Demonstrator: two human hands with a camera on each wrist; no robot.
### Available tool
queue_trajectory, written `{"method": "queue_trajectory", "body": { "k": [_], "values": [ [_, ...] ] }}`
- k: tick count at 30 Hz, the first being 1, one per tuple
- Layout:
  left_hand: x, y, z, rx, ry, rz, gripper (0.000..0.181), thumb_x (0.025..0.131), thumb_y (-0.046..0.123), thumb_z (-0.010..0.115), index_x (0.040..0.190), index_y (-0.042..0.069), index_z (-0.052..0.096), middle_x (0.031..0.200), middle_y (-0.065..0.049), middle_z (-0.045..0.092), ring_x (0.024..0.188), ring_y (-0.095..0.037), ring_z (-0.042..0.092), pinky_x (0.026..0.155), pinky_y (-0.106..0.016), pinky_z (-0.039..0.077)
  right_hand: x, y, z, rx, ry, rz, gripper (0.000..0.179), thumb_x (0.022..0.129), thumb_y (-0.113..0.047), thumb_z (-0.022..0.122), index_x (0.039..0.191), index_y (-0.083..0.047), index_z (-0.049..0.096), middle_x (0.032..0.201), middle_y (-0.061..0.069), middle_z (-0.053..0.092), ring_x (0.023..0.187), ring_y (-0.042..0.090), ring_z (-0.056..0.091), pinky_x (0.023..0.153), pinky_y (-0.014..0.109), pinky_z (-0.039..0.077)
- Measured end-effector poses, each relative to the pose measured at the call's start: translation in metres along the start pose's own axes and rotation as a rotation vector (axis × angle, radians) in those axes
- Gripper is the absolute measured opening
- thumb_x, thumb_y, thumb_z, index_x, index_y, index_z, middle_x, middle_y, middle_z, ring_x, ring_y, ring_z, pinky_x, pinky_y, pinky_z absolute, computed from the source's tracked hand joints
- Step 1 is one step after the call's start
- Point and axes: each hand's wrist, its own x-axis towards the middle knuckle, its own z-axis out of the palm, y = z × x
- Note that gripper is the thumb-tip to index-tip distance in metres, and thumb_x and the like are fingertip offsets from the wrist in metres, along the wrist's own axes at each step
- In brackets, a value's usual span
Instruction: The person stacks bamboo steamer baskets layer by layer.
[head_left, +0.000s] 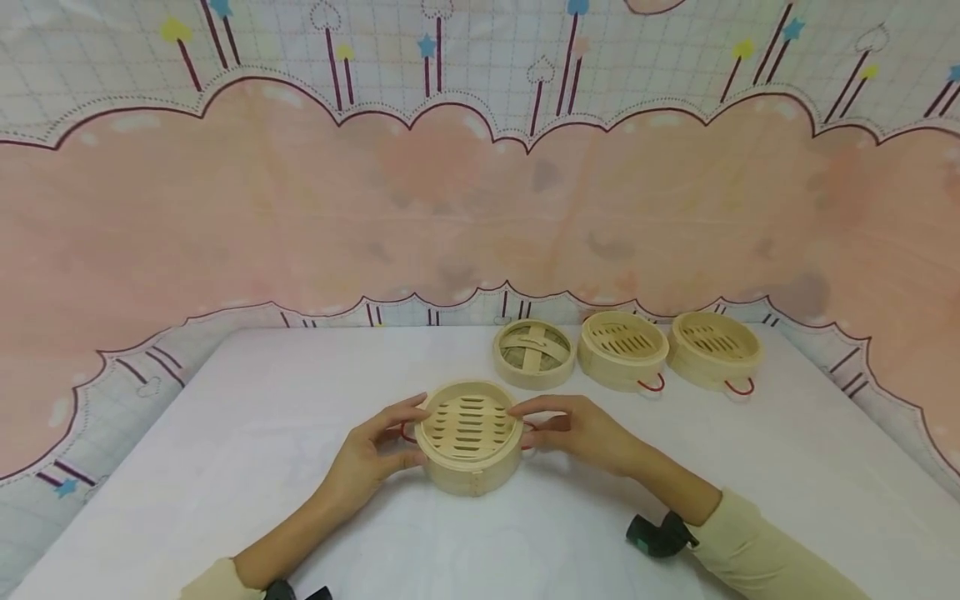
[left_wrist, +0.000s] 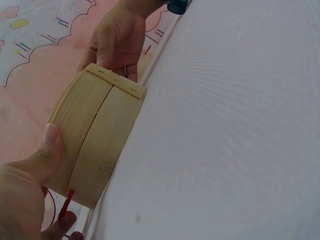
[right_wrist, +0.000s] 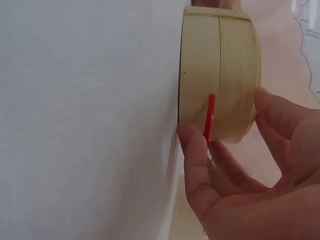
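A round bamboo steamer basket [head_left: 472, 483] with a slatted top sits on the white table in the head view. My left hand [head_left: 367, 450] holds its left side, thumb on the wall and fingers by the rim. On the opposite side my right hand [head_left: 581, 429] grips it, fingertips on the rim and lower wall. The left wrist view shows the left thumb [left_wrist: 50, 140] pressed to the basket's side wall [left_wrist: 100, 135], with a red loop handle [left_wrist: 66, 204] below. In the right wrist view, right-hand fingers [right_wrist: 197, 172] lie around another red handle [right_wrist: 210, 117].
Behind the basket, toward the right, a round bamboo piece with crossed strips [head_left: 534, 354] stands beside two slatted steamer baskets [head_left: 622, 375] [head_left: 716, 371], each with a red handle. A printed cloth backdrop [head_left: 450, 208] rises behind the white table [head_left: 300, 358].
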Motion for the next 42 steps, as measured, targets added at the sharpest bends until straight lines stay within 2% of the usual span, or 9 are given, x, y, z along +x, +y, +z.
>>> {"method": "queue_trajectory", "body": {
  "k": [4, 8, 15, 18, 25, 34, 38, 40, 42],
  "values": [
    [0.000, -0.002, 0.002, -0.003, -0.003, 0.001, 0.048, 0.073, 0.013, 0.080, 0.119, 0.015, 0.064, 0.142, 0.000, 0.048, 0.125, -0.017, 0.047, 0.096, -0.035, 0.044, -0.003, 0.001, -0.003, -0.093, 0.043, -0.013, 0.038, 0.088, -0.019, 0.070, 0.125, -0.019, 0.064, 0.124, 0.000, 0.062, 0.104, 0.020, 0.063, 0.084, 0.034, 0.052],
    [0.000, -0.005, 0.004, -0.003, -0.007, -0.001, 0.048, 0.074, 0.014, 0.080, 0.119, 0.016, 0.064, 0.142, 0.001, 0.048, 0.125, -0.017, 0.048, 0.096, -0.035, 0.044, -0.009, 0.001, -0.009, -0.177, 0.144, -0.030, 0.035, 0.088, -0.017, 0.070, 0.123, -0.019, 0.064, 0.125, 0.000, 0.060, 0.106, 0.022, 0.062, 0.082, 0.032, 0.053],
    [0.002, -0.004, 0.006, -0.010, -0.024, 0.014, 0.049, 0.074, 0.014, 0.080, 0.120, 0.014, 0.063, 0.142, 0.001, 0.048, 0.125, -0.018, 0.047, 0.096, -0.035, 0.044, -0.021, 0.007, -0.041, -0.303, 0.485, -0.045, 0.033, 0.090, -0.019, 0.069, 0.121, -0.010, 0.064, 0.120, 0.010, 0.062, 0.103, 0.024, 0.060, 0.085, 0.033, 0.052],
    [0.005, -0.002, 0.005, -0.004, -0.026, 0.025, 0.049, 0.073, 0.013, 0.080, 0.120, 0.014, 0.064, 0.142, 0.000, 0.048, 0.125, -0.019, 0.048, 0.096, -0.035, 0.044, -0.026, 0.008, -0.060, -0.341, 0.630, -0.030, 0.034, 0.092, -0.025, 0.066, 0.122, -0.008, 0.062, 0.120, 0.012, 0.060, 0.101, 0.024, 0.059, 0.084, 0.025, 0.049],
    [0.010, 0.003, 0.001, -0.016, -0.024, 0.011, 0.049, 0.073, 0.014, 0.081, 0.119, 0.013, 0.064, 0.142, 0.001, 0.049, 0.120, -0.017, 0.051, 0.094, -0.033, 0.045, -0.033, 0.019, -0.089, -0.363, 0.853, 0.047, 0.041, 0.094, -0.033, 0.062, 0.123, -0.005, 0.059, 0.121, 0.014, 0.057, 0.100, 0.025, 0.053, 0.064, 0.011, 0.046],
    [0.004, 0.001, -0.004, -0.023, -0.025, -0.007, 0.049, 0.074, 0.014, 0.080, 0.121, 0.012, 0.064, 0.142, 0.002, 0.048, 0.126, -0.017, 0.046, 0.096, -0.033, 0.044, -0.028, 0.035, -0.093, -0.272, 0.953, 0.182, 0.044, 0.093, -0.037, 0.062, 0.123, -0.005, 0.060, 0.111, 0.014, 0.056, 0.094, 0.021, 0.047, 0.061, 0.017, 0.043],
    [0.003, 0.000, -0.005, -0.024, -0.022, 0.000, 0.048, 0.075, 0.014, 0.080, 0.121, 0.013, 0.064, 0.142, 0.001, 0.048, 0.125, -0.016, 0.047, 0.096, -0.033, 0.044, -0.026, 0.039, -0.092, -0.239, 0.954, 0.168, 0.043, 0.091, -0.033, 0.066, 0.121, -0.002, 0.061, 0.120, 0.017, 0.054, 0.099, 0.029, 0.047, 0.076, 0.033, 0.042],
    [0.003, 0.000, -0.004, -0.024, -0.021, 0.002, 0.048, 0.075, 0.013, 0.080, 0.120, 0.013, 0.064, 0.142, 0.001, 0.048, 0.124, -0.016, 0.048, 0.095, -0.033, 0.044, -0.027, 0.041, -0.090, -0.216, 0.944, 0.162, 0.042, 0.090, -0.028, 0.067, 0.120, 0.001, 0.061, 0.134, 0.017, 0.050, 0.110, 0.032, 0.044, 0.087, 0.042, 0.038],
    [0.003, -0.001, -0.003, -0.026, -0.021, 0.004, 0.048, 0.075, 0.013, 0.080, 0.120, 0.012, 0.064, 0.142, 0.000, 0.048, 0.123, -0.015, 0.049, 0.095, -0.033, 0.044, -0.027, 0.043, -0.089, -0.199, 0.930, 0.164, 0.041, 0.090, -0.024, 0.068, 0.120, 0.002, 0.060, 0.137, 0.018, 0.047, 0.113, 0.035, 0.042, 0.089, 0.046, 0.035]
  ]
}}
